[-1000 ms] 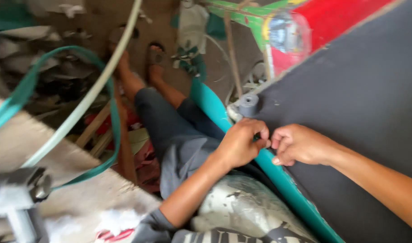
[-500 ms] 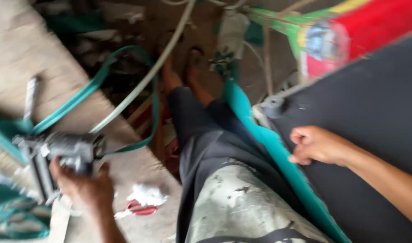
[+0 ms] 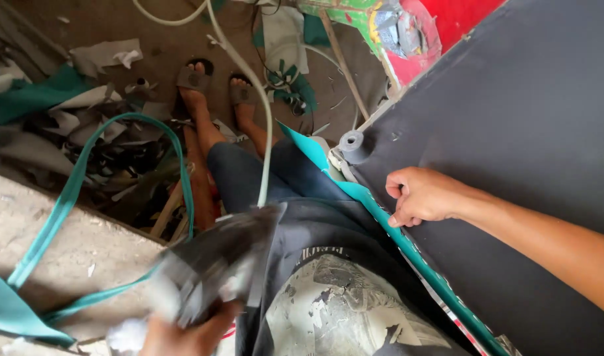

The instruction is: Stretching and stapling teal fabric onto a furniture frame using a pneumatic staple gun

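Observation:
My right hand (image 3: 422, 196) is closed and presses on the edge of a dark grey fabric panel (image 3: 513, 118), where a teal fabric strip (image 3: 381, 217) runs along its border. My left hand (image 3: 190, 333) grips a grey staple gun (image 3: 216, 264), blurred by motion, at the bottom of the view. A white air hose (image 3: 266, 132) runs from the gun up over my lap. A small grey foam roll (image 3: 353, 144) stands at the panel's corner.
My legs and sandalled feet (image 3: 213, 82) stretch over a floor littered with fabric scraps (image 3: 97, 132). A teal strap (image 3: 64, 198) loops across a concrete ledge (image 3: 64, 250). A red and green frame (image 3: 414, 26) stands at the top.
My left hand left the panel edge, took the staple gun from the ledge and now lifts it toward my lap. My right hand stays at the panel edge.

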